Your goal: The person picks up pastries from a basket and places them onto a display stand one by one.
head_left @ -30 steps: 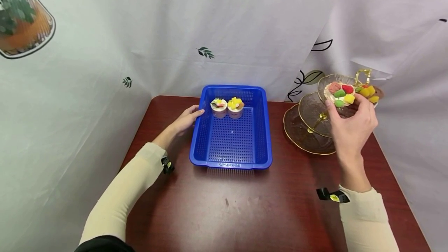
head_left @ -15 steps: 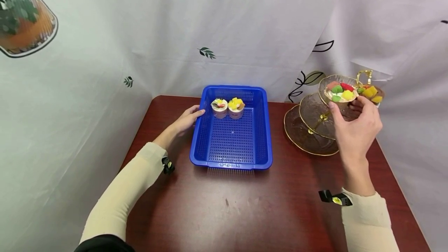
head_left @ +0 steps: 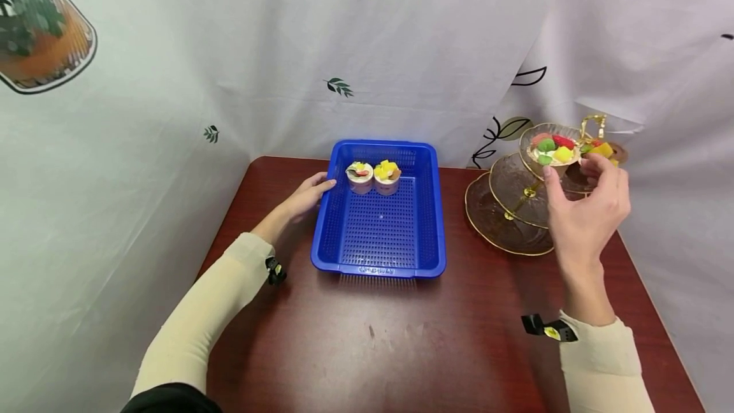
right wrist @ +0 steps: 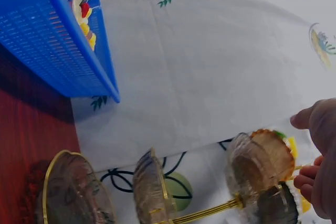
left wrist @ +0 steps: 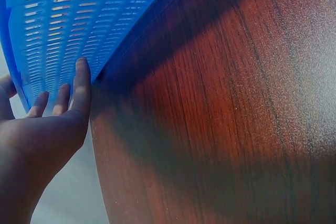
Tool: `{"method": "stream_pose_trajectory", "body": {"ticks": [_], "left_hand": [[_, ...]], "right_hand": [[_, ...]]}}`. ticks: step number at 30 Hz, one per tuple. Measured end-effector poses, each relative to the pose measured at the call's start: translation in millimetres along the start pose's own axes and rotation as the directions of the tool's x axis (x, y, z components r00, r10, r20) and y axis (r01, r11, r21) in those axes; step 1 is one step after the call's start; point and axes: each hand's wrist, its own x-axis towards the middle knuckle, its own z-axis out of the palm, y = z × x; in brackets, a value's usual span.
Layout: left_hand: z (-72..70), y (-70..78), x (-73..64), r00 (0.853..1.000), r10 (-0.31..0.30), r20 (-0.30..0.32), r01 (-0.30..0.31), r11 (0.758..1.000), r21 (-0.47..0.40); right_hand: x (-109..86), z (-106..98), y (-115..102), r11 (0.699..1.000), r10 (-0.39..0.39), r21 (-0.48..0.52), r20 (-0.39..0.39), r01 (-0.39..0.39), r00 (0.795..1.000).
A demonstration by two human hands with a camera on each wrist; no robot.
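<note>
Glass top tier (head_left: 550, 129) now bears the fruit tart (head_left: 552, 154), right hand (head_left: 590, 212) at its five o'clock, fingers loosened; left hand (head_left: 301, 199) grips the blue basket (head_left: 378, 234) at ten o'clock.

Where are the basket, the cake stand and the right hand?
Basket (head_left: 378, 234): head view, on its bare floor.
Cake stand (head_left: 512, 187): head view, on the middle tier.
Right hand (head_left: 590, 218): head view, on its middle.

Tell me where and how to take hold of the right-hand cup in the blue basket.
I'd pinch the right-hand cup by its smooth side wall, below the lumpy yellow topping. Come down from above, on its near right: the left-hand cup crowds its left, the blue basket walls it in, and bare floor shows in front.
</note>
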Motion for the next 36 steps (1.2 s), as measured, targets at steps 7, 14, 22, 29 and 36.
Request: {"method": "stream_pose_trajectory", "body": {"ticks": [7, 14, 22, 29, 36], "left_hand": [[0.4, 0.2, 0.5, 1.000, 0.001, -0.002, -0.001, 1.000, 0.001], [0.8, -0.7, 0.5, 1.000, 0.009, -0.004, -0.009, 1.000, -0.022], [-0.4, 3.4, -0.8, 1.000, -0.019, 0.007, 0.019, 1.000, 0.009], [-1.8, 6.4, -3.1, 0.998, -0.035, 0.047, 0.033, 0.999, 0.026], [-0.7, 5.4, -3.1, 0.998, -0.042, 0.050, 0.040, 0.999, 0.033]], "right_hand": [[3.6, -9, -35, 0.992, -0.068, 0.111, 0.015, 0.066, 0.998], [4.7, -8, -73, 0.950, -0.183, 0.282, 0.156, 0.134, 0.971], [1.9, 16, -88, 0.890, -0.272, 0.442, 0.326, 0.109, 0.905], [3.8, 44, -93, 0.821, -0.353, 0.569, 0.453, 0.039, 0.819], [0.3, 76, -91, 0.821, -0.380, 0.571, 0.556, -0.008, 0.739]]}}
